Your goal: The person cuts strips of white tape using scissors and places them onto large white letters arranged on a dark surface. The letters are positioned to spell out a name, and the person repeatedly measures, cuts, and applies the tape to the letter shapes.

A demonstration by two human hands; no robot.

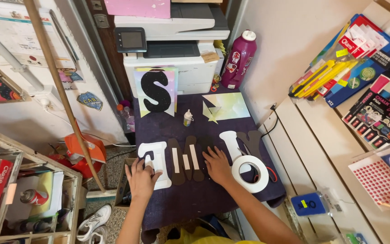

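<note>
On a dark purple table (204,199) lie cut-out letters. My left hand (141,177) rests flat on a white letter (155,163) at the left, fingers spread. My right hand (216,165) presses flat on the cloth by a dark brown letter (190,159) that carries white tape strips. A white tape roll (250,174) lies just right of my right hand, over a white letter (229,143) and a dark letter (252,141). A black glitter letter on a pastel sheet (156,91) leans against the printer.
A white printer (177,45) stands at the back with a magenta bottle (239,58) beside it. A small glue bottle (188,118) and a shiny pastel sheet (226,106) lie mid-table. Stationery packs (362,77) cover the white shelf on the right. A wooden rack (32,199) stands left.
</note>
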